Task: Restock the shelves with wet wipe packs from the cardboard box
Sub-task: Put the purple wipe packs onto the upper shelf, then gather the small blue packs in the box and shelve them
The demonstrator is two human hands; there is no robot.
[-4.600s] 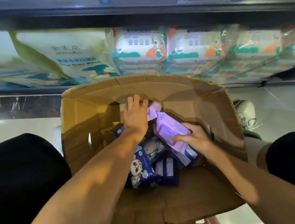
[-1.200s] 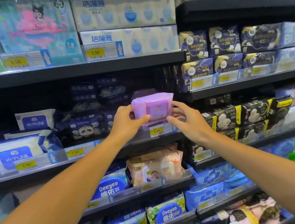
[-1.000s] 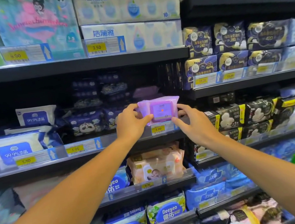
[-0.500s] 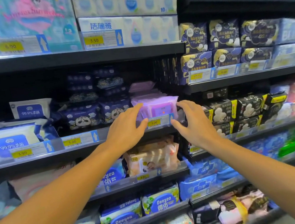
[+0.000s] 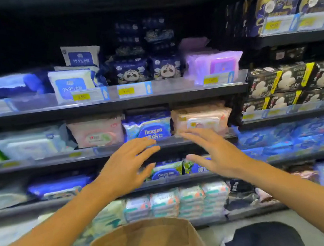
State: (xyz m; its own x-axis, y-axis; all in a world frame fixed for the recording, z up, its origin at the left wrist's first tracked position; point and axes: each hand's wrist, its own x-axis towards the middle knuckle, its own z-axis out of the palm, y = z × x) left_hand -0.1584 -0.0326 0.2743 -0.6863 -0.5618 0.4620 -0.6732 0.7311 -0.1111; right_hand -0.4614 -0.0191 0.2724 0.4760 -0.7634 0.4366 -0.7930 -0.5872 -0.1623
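Two hands hung in mid-air before the shelves, both empty. The left hand [image 5: 125, 166] had its fingers spread and nearly straight, palm turned down and inward; the right hand [image 5: 215, 153] mirrored it, fingers splayed and relaxed, touching nothing. Between them showed a gap, with blue Deeyeo packs [image 5: 148, 127] behind.

The purple wet wipe pack [image 5: 218, 65] lay on the upper shelf [image 5: 114, 104], well above the hands and a little to the right of them, its front resting against the clear rail just behind a yellow price tag [image 5: 210, 80]. More purple packs sat behind it, blurred. To its left stood dark blue panda packs [image 5: 130, 72], then white packs with blue labels [image 5: 71, 84].

Below the hands, at the bottom edge of the view, the open cardboard box [image 5: 143, 245] stood between the person's forearms; its contents could not be made out. Pale pink packs [image 5: 200, 119] filled the shelf behind the right hand's fingertips, and stacked white-and-teal packs [image 5: 177, 201] lay lower down.
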